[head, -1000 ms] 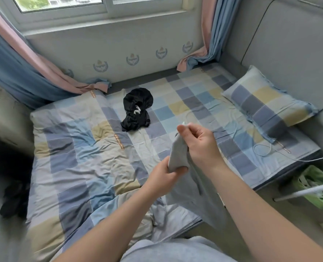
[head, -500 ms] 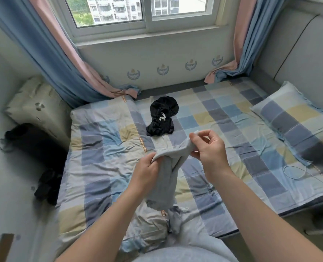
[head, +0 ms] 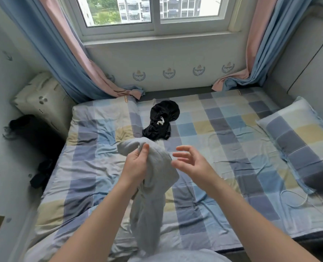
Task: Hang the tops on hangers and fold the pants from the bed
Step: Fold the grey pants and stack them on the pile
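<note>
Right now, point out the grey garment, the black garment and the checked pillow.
grey garment [head: 147,220], head view, its hanging lower part.
black garment [head: 168,112], head view, its rounded far end.
checked pillow [head: 296,135], head view, middle of its top.

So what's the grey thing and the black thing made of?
Grey garment: looks like soft matte knit, maybe cotton jersey; it drapes limply from the left hand. Black garment: smoother, slightly shiny, perhaps synthetic; light glints on its folds.

crumpled garment [head: 161,121] on bed [head: 223,129], frame centre | held garment [head: 156,186] below it, in left hand [head: 136,167] | right hand [head: 190,163] just right, apart | pillow [head: 298,133] at right edge | cable [head: 296,197] lower right on bed
</note>
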